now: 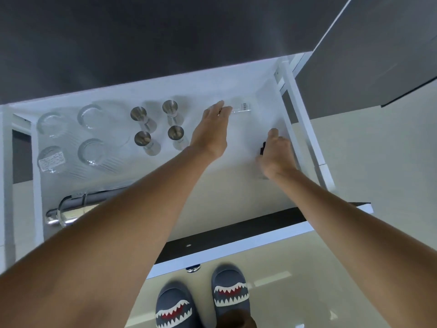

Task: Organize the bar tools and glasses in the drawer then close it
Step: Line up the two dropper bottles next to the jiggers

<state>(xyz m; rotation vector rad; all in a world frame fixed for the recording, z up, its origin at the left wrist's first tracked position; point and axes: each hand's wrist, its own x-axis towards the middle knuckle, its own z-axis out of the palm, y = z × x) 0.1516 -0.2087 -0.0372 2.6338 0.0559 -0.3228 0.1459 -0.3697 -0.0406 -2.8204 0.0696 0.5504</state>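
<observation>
The white drawer (238, 192) stands pulled out below me. Several clear glasses (91, 117) sit in its left part, and several steel jiggers (143, 140) stand in the middle. My left hand (210, 133) reaches to the back right, its fingers on a clear glass (241, 108) with a barcode label lying there. Close to the drawer's right wall, my right hand (275, 152) is closed around a small black object (263, 147), mostly hidden by the fingers. A shiny metal tool (68, 213) and a grey bar lie at the front left, partly behind my left forearm.
The drawer's dark front panel (236, 233) with a white edge runs across near my feet. A white rail (305, 129) runs along the drawer's right side. A dark countertop lies above. My shark-pattern slippers (230, 292) stand on the pale floor.
</observation>
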